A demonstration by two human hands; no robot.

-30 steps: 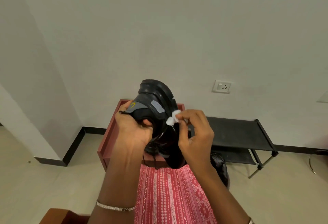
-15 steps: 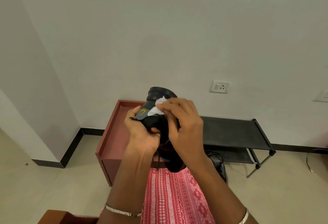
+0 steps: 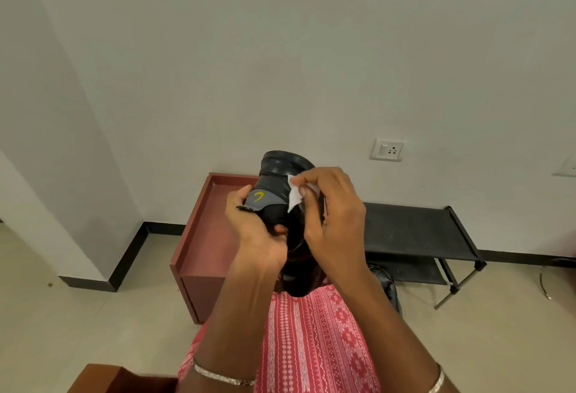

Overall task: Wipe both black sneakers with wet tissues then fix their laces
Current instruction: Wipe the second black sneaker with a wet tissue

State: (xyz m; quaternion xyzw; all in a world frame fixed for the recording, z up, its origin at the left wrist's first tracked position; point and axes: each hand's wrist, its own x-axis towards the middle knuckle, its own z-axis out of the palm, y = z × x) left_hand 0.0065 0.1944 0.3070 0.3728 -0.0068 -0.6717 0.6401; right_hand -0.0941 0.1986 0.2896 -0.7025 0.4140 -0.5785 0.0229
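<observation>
Two hands, sneaker (image 3: 282, 174) gripped, tissue (image 3: 294, 196) between fingers (image 3: 304, 176)

No readable text; only a yellow, perhaps swoosh-like mark on the sneaker (image 3: 274, 202).

A black sneaker (image 3: 282, 193) is held up in the air in front of the person, heel uppermost and toe pointing down toward the lap, its thick ribbed sole facing away toward the wall. A grey heel patch with a small yellow mark shows on the near side, and a dark lace hangs loose below. A small crumpled white wet tissue (image 3: 295, 195) lies pressed against the upper just beside that grey patch. Whether the second sneaker shows cannot be told.
</observation>
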